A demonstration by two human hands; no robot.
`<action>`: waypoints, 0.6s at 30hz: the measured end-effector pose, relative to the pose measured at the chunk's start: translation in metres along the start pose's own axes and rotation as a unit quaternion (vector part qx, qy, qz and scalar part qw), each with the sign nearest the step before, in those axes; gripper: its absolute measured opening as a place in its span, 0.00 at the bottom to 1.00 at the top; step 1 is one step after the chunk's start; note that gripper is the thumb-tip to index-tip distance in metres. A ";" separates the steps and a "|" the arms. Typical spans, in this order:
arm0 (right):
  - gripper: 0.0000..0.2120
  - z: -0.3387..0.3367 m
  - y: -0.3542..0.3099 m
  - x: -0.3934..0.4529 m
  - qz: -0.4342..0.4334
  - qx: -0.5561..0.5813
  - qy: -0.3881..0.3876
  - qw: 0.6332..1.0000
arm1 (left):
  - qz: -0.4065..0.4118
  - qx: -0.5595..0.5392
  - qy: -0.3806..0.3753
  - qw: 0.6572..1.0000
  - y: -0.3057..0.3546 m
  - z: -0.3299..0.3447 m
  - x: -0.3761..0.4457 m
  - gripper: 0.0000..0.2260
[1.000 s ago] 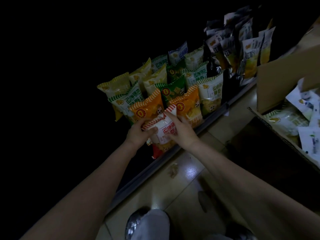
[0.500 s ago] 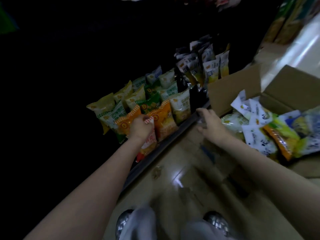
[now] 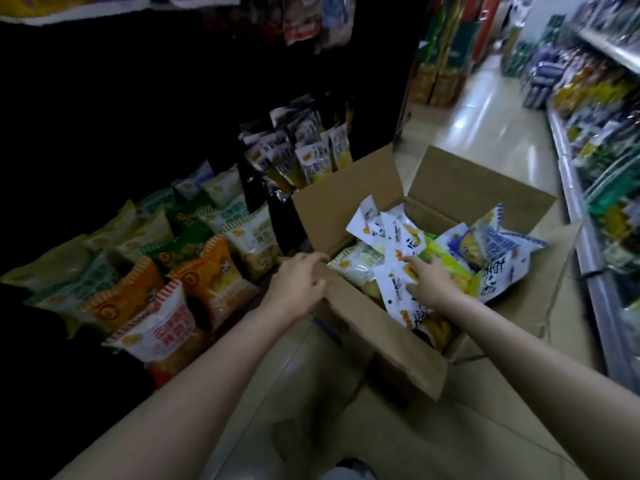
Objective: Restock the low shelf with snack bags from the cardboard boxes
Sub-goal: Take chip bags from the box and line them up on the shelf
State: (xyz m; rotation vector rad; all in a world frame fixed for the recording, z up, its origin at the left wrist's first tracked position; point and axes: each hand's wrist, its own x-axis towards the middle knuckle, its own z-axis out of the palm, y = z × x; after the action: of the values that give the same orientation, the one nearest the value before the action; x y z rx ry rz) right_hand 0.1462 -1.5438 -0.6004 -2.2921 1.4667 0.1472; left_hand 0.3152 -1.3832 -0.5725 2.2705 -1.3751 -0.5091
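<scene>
Head view: cardboard box (image 3: pixel 398 355) opens upward; bags (image 3: pixel 394 285) jumbled.

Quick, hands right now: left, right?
Left hand: open, fingers on the near flap of the brown cardboard box, holding nothing.
Right hand: open, reaching onto the white snack bags inside, nothing gripped yet.

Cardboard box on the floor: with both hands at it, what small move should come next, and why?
Probably close the right hand on one of the white bags beneath it. Its fingers lie spread over the pile in the cardboard box, holding nothing, while the left hand rests at the near flap. The low shelf has bags standing already.
</scene>
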 end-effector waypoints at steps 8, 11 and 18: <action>0.22 0.009 0.008 0.046 0.050 -0.231 -0.004 0.972 | -0.069 0.093 0.014 0.993 -0.013 0.015 0.021 0.18; 0.16 0.008 0.023 0.046 0.057 -0.211 0.045 0.975 | -0.070 0.110 -0.013 0.991 -0.020 0.016 0.017 0.19; 0.10 -0.030 0.033 0.018 -0.076 -0.175 0.181 0.965 | -0.083 0.145 -0.063 0.984 -0.009 0.016 0.010 0.22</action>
State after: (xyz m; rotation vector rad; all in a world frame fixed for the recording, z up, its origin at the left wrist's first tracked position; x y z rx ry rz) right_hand 0.1207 -1.5832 -0.5878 -2.8284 1.5232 -0.0677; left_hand 0.3175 -1.3909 -0.5914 2.6447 -1.4039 -0.5454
